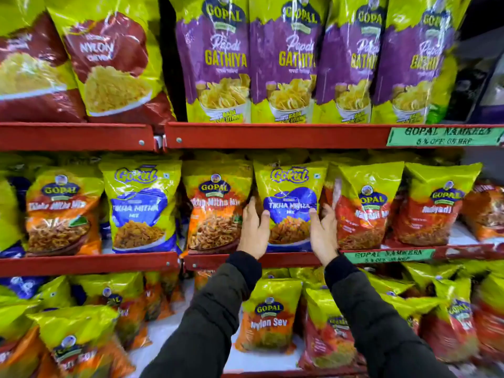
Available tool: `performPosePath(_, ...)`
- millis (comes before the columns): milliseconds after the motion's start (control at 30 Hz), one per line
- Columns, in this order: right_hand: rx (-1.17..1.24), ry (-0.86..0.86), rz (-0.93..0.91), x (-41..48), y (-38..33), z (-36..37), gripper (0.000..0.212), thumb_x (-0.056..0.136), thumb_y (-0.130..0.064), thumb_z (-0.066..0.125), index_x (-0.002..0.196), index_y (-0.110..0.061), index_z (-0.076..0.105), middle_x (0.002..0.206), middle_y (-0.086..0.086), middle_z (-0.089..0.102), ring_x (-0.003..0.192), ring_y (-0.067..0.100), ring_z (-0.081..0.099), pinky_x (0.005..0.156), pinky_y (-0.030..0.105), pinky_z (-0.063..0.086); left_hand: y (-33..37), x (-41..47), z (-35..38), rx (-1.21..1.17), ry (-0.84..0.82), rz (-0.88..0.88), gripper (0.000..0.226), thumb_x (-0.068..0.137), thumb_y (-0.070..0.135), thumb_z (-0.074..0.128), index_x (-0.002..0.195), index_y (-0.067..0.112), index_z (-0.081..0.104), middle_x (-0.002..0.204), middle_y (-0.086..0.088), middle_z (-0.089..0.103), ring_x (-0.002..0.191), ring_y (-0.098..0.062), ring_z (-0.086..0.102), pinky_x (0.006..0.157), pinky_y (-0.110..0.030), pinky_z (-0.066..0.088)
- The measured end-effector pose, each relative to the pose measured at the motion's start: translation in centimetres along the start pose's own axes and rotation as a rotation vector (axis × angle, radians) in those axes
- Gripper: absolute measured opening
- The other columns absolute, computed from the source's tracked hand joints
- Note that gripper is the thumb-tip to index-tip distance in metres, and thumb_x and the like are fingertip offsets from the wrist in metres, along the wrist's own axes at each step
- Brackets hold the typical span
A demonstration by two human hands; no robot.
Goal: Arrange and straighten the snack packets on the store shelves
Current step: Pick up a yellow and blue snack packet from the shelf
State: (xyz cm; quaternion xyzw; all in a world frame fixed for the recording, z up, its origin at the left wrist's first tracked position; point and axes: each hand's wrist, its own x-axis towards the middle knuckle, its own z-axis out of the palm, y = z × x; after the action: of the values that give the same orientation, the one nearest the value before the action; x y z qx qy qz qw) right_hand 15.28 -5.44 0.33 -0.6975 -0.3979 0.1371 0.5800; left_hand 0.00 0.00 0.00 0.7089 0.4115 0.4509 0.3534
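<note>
While standing upright on the middle shelf [81,264], clasped at both sides by left hand [253,227] and right hand [324,233], thumbs hooked over front: glossy yellow-green Gokul packet [290,197], blue Tikha Mitha panel.

The left grip's [253,227] fingers were tucked out of sight behind the left edge of the Gokul packet [290,203]. The right grip's [323,230] fingers [336,192] were smeared by blur against the red Gopal packet [365,211], whose name could not be fully read. The picture's top edge cut off the Papdi Gathiya packets [218,64] and the Nylon packets [109,64]. The upper green label [444,136] ran off the right edge, and the lower green label [388,256] had smeared print. A bottom-left packet [73,342] was too blurred to read. The dark goods [480,77] at top right could not be identified.
</note>
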Motion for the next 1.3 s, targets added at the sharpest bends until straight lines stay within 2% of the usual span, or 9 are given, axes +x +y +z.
performPosePath(200,0.211,-0.259,0.205,2.6,2.7,-0.3,0.062,0.108,-0.041,0.037,0.16,-0.01,0.027,0.166,0.006,0.031,0.155,0.022,0.029,0.116,0.026,0.023,0.9,2.1,1.8,-0.262,-0.027,-0.315,0.059,0.104,0.041,0.036,0.156,0.014,0.026,0.162,-0.005,0.031,0.15,-0.023,0.029,0.12,-0.03,0.022)
performPosePath(367,0.281,-0.195,0.083,3.3,3.7,-0.1,0.06,0.106,-0.038,0.045,0.156,-0.008,0.035,0.156,0.006,0.044,0.133,0.007,0.039,0.106,0.02,0.026,0.8,2.4,1.9,-0.28,0.056,-0.238,0.054,0.103,0.037,0.044,0.149,0.01,0.04,0.152,-0.007,0.047,0.142,-0.023,0.043,0.108,-0.022,0.03)
performPosePath(533,0.299,-0.129,-0.089,1.8,2.1,-0.9,0.047,0.105,-0.04,0.046,0.141,-0.011,0.054,0.135,-0.003,0.059,0.125,0.012,0.052,0.111,0.033,0.04,1.8,1.2,1.1,-0.334,0.138,-0.131,0.05,0.1,0.042,0.049,0.138,0.01,0.052,0.137,-0.007,0.061,0.125,-0.02,0.057,0.103,-0.028,0.043)
performPosePath(667,0.253,-0.044,-0.146,-1.8,1.9,-0.6,0.05,0.099,-0.056,0.045,0.127,-0.019,0.063,0.113,-0.003,0.073,0.107,0.016,0.063,0.096,0.035,0.047,1.4,-1.9,-0.4,-0.327,0.256,-0.074,0.052,0.089,0.061,0.052,0.125,0.024,0.059,0.121,0.012,0.065,0.105,0.009,0.057,0.089,-0.017,0.041)
performPosePath(833,0.247,-0.004,-0.164,-7.6,3.6,1.8,0.046,0.09,-0.068,0.045,0.105,-0.028,0.063,0.084,-0.014,0.069,0.082,0.005,0.062,0.079,0.024,0.046,-2.1,-7.4,-2.5,-0.254,0.365,-0.11,0.04,0.081,0.075,0.05,0.11,0.049,0.06,0.114,0.024,0.069,0.11,0.005,0.061,0.095,-0.024,0.047)
performPosePath(933,0.214,-0.08,-0.144,-11.4,5.9,4.5,0.052,0.087,-0.079,0.043,0.104,-0.033,0.06,0.086,-0.022,0.069,0.083,-0.009,0.06,0.074,0.008,0.042,-5.9,-11.0,-4.5,-0.218,0.407,-0.178,0.037,0.083,0.074,0.051,0.106,0.047,0.062,0.109,0.021,0.071,0.109,-0.001,0.064,0.095,-0.029,0.051)
performPosePath(1067,0.156,-0.24,-0.084,-15.6,9.7,7.9,0.065,0.086,-0.079,0.043,0.118,-0.025,0.059,0.1,-0.01,0.07,0.092,0.005,0.062,0.082,0.018,0.044,-11.0,-15.1,-7.4,-0.222,0.373,-0.298,0.046,0.083,0.072,0.054,0.107,0.034,0.063,0.114,0.006,0.071,0.112,-0.013,0.064,0.098,-0.034,0.048)
performPosePath(1167,0.104,-0.333,-0.051,-18.6,11.8,10.4,0.064,0.085,-0.079,0.044,0.118,-0.026,0.058,0.095,-0.01,0.069,0.086,-0.002,0.06,0.078,0.009,0.042,-14.8,-17.7,-9.4,-0.19,0.339,-0.384,0.039,0.089,0.06,0.054,0.109,0.029,0.065,0.113,0.001,0.072,0.109,-0.015,0.065,0.095,-0.035,0.048)
performPosePath(1300,0.051,-0.444,0.055,-21.5,14.5,14.2,0.04,0.089,-0.064,0.049,0.111,-0.032,0.058,0.105,-0.012,0.069,0.099,0.009,0.062,0.081,0.002,0.04,-19.4,-20.0,-11.5,-0.203,0.335,-0.528,0.012,0.096,0.037,0.059,0.093,0.042,0.07,0.094,0.024,0.072,0.087,0.013,0.062,0.081,-0.011,0.047)
